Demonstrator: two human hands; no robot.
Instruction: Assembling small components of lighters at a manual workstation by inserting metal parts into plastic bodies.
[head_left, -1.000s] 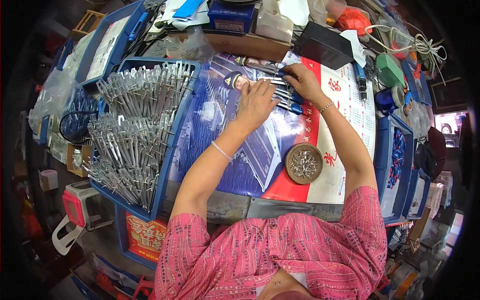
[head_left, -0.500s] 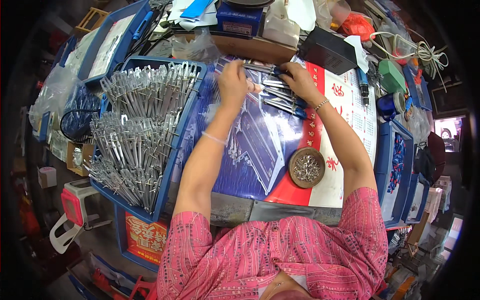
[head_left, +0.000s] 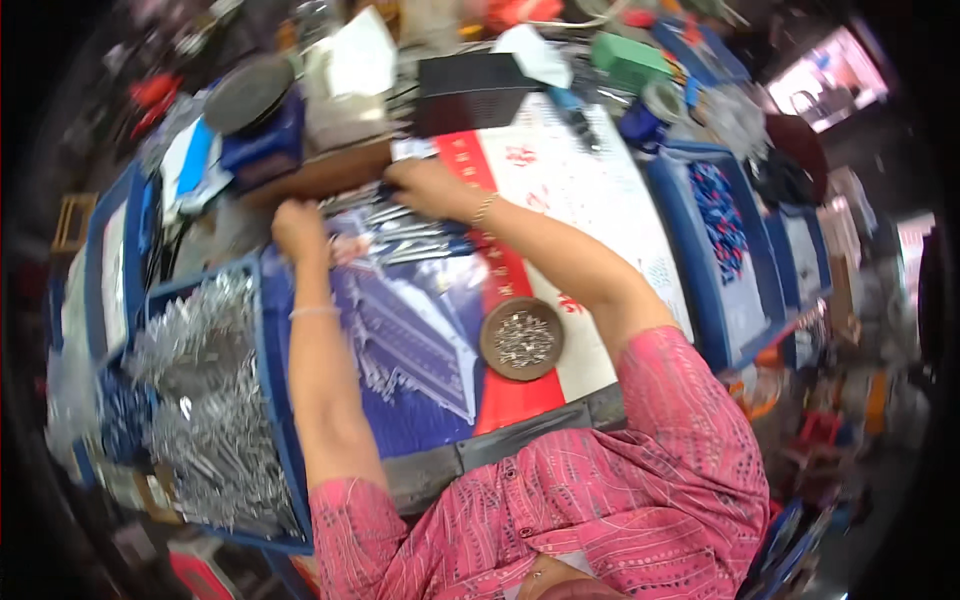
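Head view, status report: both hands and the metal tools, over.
Left hand and right hand both on the metal tools, grip unclear. Round dish nearby, clear of them.

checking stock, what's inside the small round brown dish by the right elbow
The round brown dish holds a heap of small silvery metal pieces; the picture is too blurred to tell their kind. The heap covers the middle of the dish's floor.

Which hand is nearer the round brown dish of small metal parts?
The right. The right hand is up the table from the round brown dish, near the red sheet; the left hand is farther off, by the blue tray.
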